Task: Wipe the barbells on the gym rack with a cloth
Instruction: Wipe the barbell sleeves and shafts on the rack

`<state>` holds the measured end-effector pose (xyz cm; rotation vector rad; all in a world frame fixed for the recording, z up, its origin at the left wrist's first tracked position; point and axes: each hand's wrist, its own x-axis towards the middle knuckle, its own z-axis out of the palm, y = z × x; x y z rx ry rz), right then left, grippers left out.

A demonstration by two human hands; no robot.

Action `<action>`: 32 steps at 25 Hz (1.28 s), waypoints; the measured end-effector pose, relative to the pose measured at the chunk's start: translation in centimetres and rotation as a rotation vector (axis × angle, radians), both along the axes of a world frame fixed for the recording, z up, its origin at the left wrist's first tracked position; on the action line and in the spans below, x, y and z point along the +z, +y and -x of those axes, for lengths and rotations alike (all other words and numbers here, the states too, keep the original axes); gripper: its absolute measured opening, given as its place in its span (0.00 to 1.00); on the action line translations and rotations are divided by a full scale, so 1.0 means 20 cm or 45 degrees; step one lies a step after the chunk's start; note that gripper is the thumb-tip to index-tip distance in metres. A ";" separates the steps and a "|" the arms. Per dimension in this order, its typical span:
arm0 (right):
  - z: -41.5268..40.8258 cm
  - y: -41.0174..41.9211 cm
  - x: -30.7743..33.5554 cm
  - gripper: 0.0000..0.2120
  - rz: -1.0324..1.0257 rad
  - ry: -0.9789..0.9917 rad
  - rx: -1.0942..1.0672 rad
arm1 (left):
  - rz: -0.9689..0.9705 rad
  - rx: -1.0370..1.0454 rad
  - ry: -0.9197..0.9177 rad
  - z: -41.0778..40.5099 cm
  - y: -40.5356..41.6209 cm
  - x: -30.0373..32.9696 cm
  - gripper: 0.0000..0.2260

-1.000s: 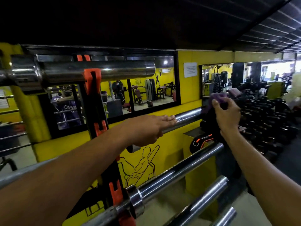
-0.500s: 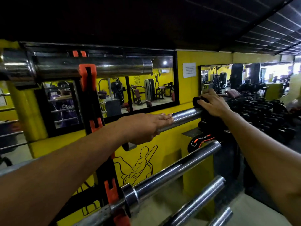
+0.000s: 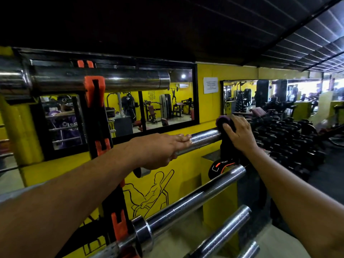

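We look down along our two bare forearms at a barbell rack, its black upright fitted with orange holders. Nearest us, at the bottom edge of the rack, the chrome ends of two low bars point to the right. Above them a longer barbell lies in its orange holder, its sleeve rising toward the right.

Higher still is the barbell being wiped. Our left hand rests on top of it, fingers straight and together, thumb under the bar. Just to its right, at the bar's end, our right hand clamps a dark purple cloth around the sleeve, fingers curled over the fabric, whose loose part hangs below the bar.

At the rack's top edge a thick chrome sleeve runs across. Behind it, mirrors on a yellow wall reflect gym machines. Far right, rows of black dumbbells fill a stand.
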<state>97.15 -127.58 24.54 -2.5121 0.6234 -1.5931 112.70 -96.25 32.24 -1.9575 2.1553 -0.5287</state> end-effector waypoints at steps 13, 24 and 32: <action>0.00 -0.04 0.21 0.18 -0.349 0.242 0.104 | 0.026 -0.061 0.021 -0.03 -0.01 -0.01 0.31; -0.03 0.23 0.38 0.08 -0.617 -0.069 0.392 | 0.167 -0.111 0.419 0.00 0.17 0.09 0.26; -0.19 0.44 0.33 0.21 -0.312 0.647 0.087 | 0.180 0.042 0.519 -0.14 0.56 0.01 0.24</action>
